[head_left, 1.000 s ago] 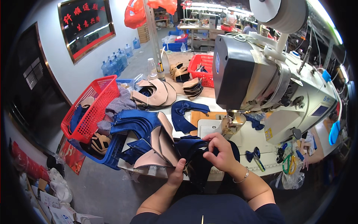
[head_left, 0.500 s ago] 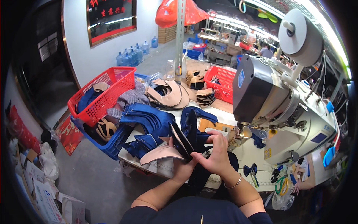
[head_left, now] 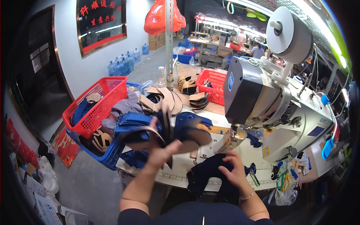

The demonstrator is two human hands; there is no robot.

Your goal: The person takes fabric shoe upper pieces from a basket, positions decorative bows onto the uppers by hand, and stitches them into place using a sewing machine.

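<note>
My left hand, blurred by motion, grips a fanned bunch of shoe upper pieces, dark blue on one side and tan on the other. The bunch is raised above the near left of the sewing table, in front of a stack of blue pieces. My right hand is open, fingers apart and slightly curled. It hovers over or touches a dark navy piece draped at the table's front edge; contact is unclear. The sewing machine stands just beyond, to the right.
At the left, a red basket sits on a blue crate. Tan pieces and a second red basket lie at the back. Small scissors rest right of my right hand. A metal post rises behind the table.
My hands have separated. The left has moved left with the bunch, which now fans out; the right has let go of it and moved down right to the navy piece. The view has shifted slightly.
</note>
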